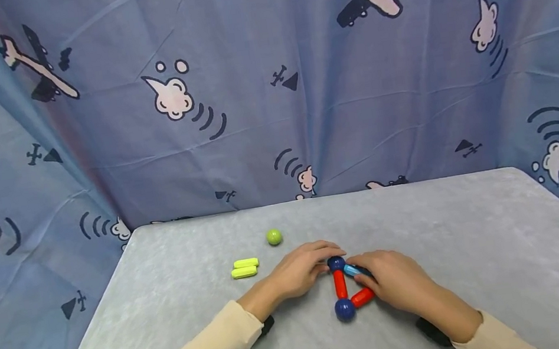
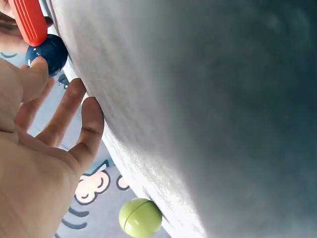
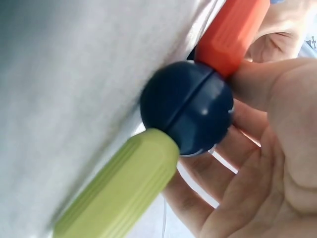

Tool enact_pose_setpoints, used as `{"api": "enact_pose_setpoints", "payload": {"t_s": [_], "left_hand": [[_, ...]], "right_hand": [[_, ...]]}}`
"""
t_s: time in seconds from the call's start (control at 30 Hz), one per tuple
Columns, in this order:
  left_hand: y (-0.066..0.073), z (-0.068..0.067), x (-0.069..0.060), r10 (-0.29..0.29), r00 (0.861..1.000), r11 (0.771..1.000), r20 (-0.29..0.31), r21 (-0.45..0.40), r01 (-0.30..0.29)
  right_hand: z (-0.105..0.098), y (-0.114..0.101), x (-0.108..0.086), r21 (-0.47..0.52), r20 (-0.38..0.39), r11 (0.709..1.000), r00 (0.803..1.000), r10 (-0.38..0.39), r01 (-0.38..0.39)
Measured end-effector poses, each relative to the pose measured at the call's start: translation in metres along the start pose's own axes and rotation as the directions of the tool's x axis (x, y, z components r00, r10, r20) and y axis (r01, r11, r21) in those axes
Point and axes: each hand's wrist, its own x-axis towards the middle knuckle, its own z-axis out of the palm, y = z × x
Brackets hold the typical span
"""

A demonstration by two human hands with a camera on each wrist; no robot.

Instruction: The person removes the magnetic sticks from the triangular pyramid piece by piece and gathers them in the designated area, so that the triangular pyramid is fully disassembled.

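In the head view, my left hand (image 1: 300, 270) pinches a dark blue ball (image 1: 336, 263) between thumb and fingers; the left wrist view shows the thumb on this ball (image 2: 48, 53), its other fingers spread. My right hand (image 1: 398, 278) grips a light blue rod (image 1: 353, 270) beside that ball. A red rod (image 1: 340, 285) links it to a nearer dark blue ball (image 1: 345, 309), from which another red rod (image 1: 363, 297) runs under my right hand. The right wrist view shows a dark blue ball (image 3: 187, 108) joined to a red rod (image 3: 232, 37) and a yellow-green rod (image 3: 119, 186).
Two yellow-green rods (image 1: 244, 267) lie side by side left of my left hand. A green ball (image 1: 274, 236) sits farther back on the grey table (image 1: 183, 331). A blue curtain (image 1: 245, 84) with airplane prints hangs behind the table's far edge.
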Motion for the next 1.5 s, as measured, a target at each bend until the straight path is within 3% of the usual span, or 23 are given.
{"api": "enact_pose_setpoints", "payload": {"t_s": [0.53,0.73,1.03,1.5], "left_hand": [[0.0020,0.0035,-0.0006,-0.053,0.999,0.998,0.003,0.023,0.052],[0.0035,0.0034,-0.0010,-0.083,0.997,0.997,-0.006,0.008,0.083],[0.0024,0.0036,-0.0025,-0.083,0.996,0.997,-0.017,-0.004,0.083],[0.0042,0.0031,-0.0072,-0.108,0.994,0.994,-0.003,-0.009,0.108]], "right_hand": [[0.0039,0.0004,-0.0004,0.009,-0.062,1.000,0.998,0.010,-0.009],[0.0032,-0.0001,-0.0001,-0.003,-0.044,1.000,0.999,0.024,-0.024],[0.0050,-0.0008,0.0001,-0.005,-0.059,1.000,0.998,0.021,-0.021],[0.0002,0.0012,0.0018,0.031,-0.001,0.997,0.998,0.065,-0.065]]}}
